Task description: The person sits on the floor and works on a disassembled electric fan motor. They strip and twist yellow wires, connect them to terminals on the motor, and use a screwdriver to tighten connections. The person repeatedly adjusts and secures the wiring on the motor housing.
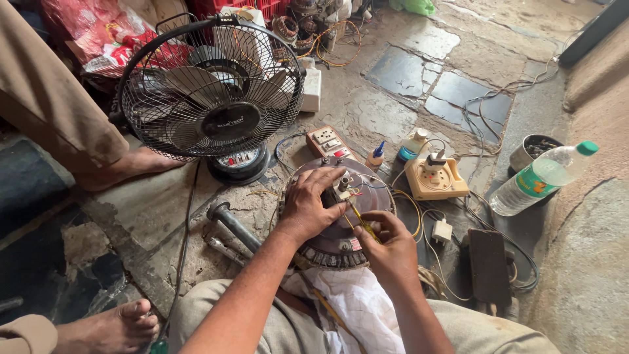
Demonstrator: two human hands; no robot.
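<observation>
Fan-motor housing (337, 223), round and dark with a toothed rim, is propped on the floor against the person's knees at about six o'clock in the head view, apparently so that its centre faces upward within easy reach. The left hand (308, 203) is laid flat over the housing's left half, fingers spread and pressing down, seemingly to keep it from turning or sliding. The right hand (390, 246) is placed at the housing's four o'clock edge, its fingers pinched narrowly around thin yellow wires (359, 221) that are led toward the small central shaft (343, 183). A white cloth (357, 305) is draped on the lap beneath. At eleven o'clock a table fan (209, 92) stands upright. A beige socket box (436, 177) lies at two o'clock, just beside the housing, with a plastic bottle (540, 178) farther out at three o'clock. A metal rod (232, 226) rests at nine o'clock.
</observation>
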